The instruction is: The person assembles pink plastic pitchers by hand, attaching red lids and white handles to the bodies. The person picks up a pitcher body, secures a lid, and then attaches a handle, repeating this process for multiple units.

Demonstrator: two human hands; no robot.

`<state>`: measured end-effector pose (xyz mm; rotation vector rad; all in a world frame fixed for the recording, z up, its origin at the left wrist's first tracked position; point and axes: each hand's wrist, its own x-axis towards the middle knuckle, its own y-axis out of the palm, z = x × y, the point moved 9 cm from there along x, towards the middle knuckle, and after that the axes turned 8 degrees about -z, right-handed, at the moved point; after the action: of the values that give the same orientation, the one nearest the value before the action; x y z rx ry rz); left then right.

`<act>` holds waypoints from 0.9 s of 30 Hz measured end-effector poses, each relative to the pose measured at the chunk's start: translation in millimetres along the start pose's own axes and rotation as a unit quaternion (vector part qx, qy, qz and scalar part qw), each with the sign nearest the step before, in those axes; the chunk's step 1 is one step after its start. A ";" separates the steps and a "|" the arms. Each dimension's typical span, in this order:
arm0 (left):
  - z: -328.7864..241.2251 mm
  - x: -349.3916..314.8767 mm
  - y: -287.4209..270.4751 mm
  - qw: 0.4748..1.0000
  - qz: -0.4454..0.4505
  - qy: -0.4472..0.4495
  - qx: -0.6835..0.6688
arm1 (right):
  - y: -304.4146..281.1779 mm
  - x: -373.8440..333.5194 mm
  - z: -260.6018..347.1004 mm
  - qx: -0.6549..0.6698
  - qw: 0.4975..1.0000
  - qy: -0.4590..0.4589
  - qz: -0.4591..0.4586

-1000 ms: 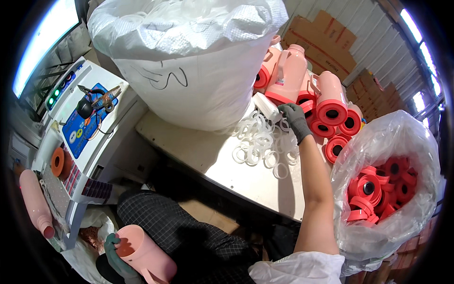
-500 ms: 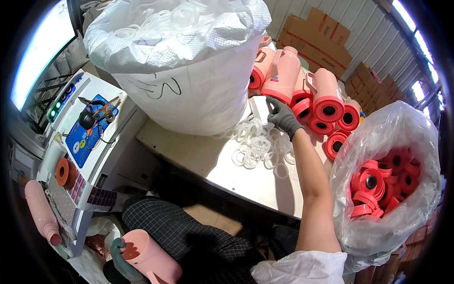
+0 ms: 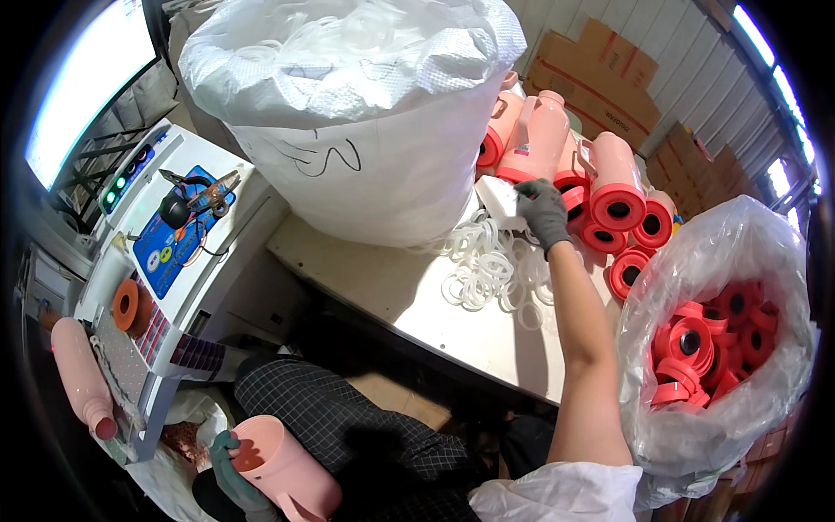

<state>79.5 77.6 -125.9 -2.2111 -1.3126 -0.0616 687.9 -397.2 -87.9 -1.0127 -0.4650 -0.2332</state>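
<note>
At the lower left my left hand (image 3: 235, 474), in a grey-green glove, grips the rim of a hollow pink thermos flask body (image 3: 291, 470). Its open end tilts up toward the left and its handle points down. My right hand (image 3: 546, 216), in a dark grey glove, reaches across the worktable (image 3: 417, 322). Its fingers curl over the right edge of a small white box (image 3: 499, 204); the fingertips are partly hidden. White sealing rings (image 3: 478, 270) lie in a loose pile just in front of that box. Pink thermos flasks (image 3: 537, 139) with red bases lie stacked behind the hand.
A big white woven sack (image 3: 365, 174) of rings stands at the back. To the right, a clear plastic bag (image 3: 639, 383) holds red caps (image 3: 687, 339). A white machine (image 3: 243, 217) carries cutters (image 3: 209, 198) and an orange tape roll (image 3: 130, 306). Another pink flask body (image 3: 78, 370) lies at far left.
The whole view has shifted slightly to the right. My right fingers have curled in closer over the white box, which looks turned a little. My left hand still holds the flask body.
</note>
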 end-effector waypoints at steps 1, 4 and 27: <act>3.7 -0.3 -0.6 1.000 -0.005 -0.011 -0.017 | -11.3 6.7 9.2 -0.019 1.000 -0.021 -0.010; -2.5 -3.4 3.3 0.999 0.004 0.011 -0.029 | -37.5 13.7 35.2 -0.086 0.990 -0.104 -0.037; 16.5 -4.7 2.5 0.988 -0.024 -0.069 -0.139 | -100.1 85.7 15.8 0.181 0.982 -0.042 -0.045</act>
<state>75.3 81.0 -142.4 -2.4533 -1.5117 -0.1174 719.3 -433.1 35.9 -0.6480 -0.6060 -0.1779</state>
